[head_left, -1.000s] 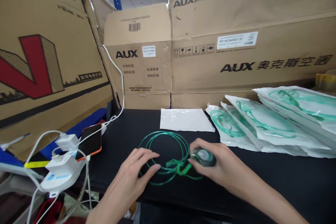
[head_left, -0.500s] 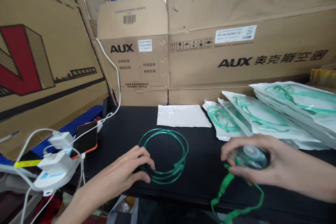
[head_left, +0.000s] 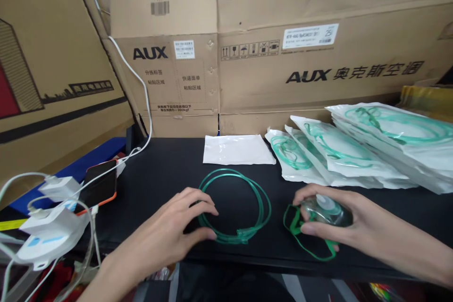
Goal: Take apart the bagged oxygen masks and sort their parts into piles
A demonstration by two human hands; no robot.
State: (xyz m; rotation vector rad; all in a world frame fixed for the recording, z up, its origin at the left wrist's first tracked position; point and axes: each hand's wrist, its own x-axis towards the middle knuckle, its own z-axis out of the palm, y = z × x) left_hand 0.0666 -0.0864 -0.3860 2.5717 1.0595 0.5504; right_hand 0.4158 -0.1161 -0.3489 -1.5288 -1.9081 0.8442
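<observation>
Pinched in yr R hand (head_left: 364, 219), the mask (head_left: 338, 214) is right of the tubing coil (head_left: 244, 235), prob. to keep its strap (head_left: 296, 222) clear; yr L hand (head_left: 180, 219), thumb & fingers spread, prob. steadies the coil. Bagged sets (head_left: 348, 144) lie rear R.

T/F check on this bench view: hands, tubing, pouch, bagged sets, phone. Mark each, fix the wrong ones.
1. The right hand holds a translucent piece. True.
2. The left hand is on the phone. False: it is at the left side of the green tubing coil.
3. A flat white pouch lies beyond the coil. True.
4. The bagged sets are on the left. False: the bagged sets are on the right.
5. The phone has an orange edge. True.
</observation>
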